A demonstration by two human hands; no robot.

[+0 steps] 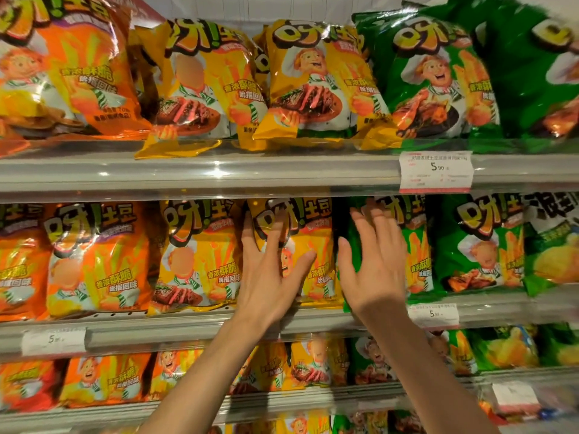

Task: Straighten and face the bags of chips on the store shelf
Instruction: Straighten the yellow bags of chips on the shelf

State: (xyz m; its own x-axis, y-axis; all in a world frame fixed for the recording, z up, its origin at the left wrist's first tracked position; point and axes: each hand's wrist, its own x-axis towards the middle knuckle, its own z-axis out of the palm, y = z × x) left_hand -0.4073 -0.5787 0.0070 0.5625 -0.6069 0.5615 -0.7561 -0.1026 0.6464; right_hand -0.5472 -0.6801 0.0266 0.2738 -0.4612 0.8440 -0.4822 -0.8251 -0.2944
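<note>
a: where are the hands?
b: both on the middle shelf (188, 321). the left hand (269, 270) lies flat with fingers spread and straight on a yellow bag (316, 245), pressing its front, grasping nothing.
a: and the right?
b: the right hand (372, 270) rests on the green bag (416, 245) just beside it, fingers straight and slightly fanned, thumb at the bag's left edge. released too, not curled round anything.
a: how do the bags stand?
b: upright, fronts facing out. the yellow and green bags touch at the gap between the two hands. left of them there's another yellow bag (194, 258), then orange bags (97, 261).
a: anything else?
b: the upper shelf (219, 170) has the same order, orange, yellow, green, with one yellow bag (200, 86) leaning over the shelf edge. a price tag (436, 172) hangs on that shelf's rail.
</note>
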